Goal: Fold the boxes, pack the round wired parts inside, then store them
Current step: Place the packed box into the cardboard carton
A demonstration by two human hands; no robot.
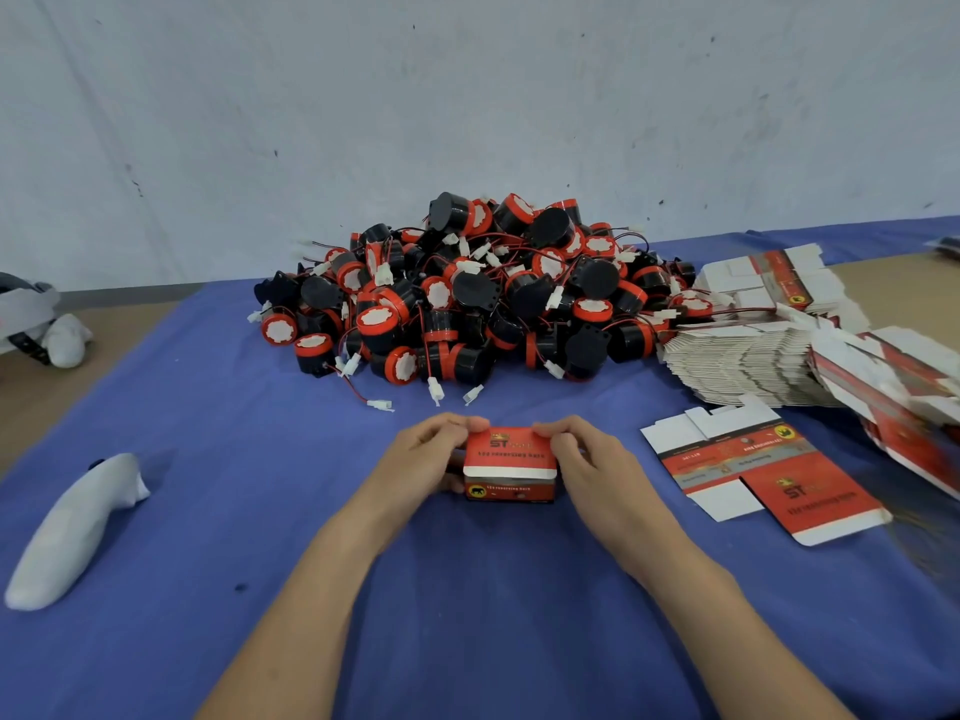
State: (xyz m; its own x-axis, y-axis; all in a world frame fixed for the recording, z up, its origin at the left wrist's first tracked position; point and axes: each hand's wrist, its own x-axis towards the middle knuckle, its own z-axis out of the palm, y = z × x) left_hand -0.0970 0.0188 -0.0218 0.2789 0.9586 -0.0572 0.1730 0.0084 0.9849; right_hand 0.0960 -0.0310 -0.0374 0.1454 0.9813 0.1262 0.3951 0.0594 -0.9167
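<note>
A small red folded box (510, 467) stands on the blue cloth in front of me, its lid flap bent down over the top with a white edge showing. My left hand (426, 454) grips its left side and far corner. My right hand (576, 454) grips its right side, fingers curled over the lid. Behind it lies a large heap of round black-and-red wired parts (467, 298) with white connectors. One flat unfolded box blank (763, 475) lies to the right of my right hand.
Stacks of flat box blanks (769, 345) fill the right side of the cloth. A white controller-shaped object (72, 532) lies at the left. Another white device (36, 324) sits at the far left edge. A pale wall (467, 96) stands behind the table.
</note>
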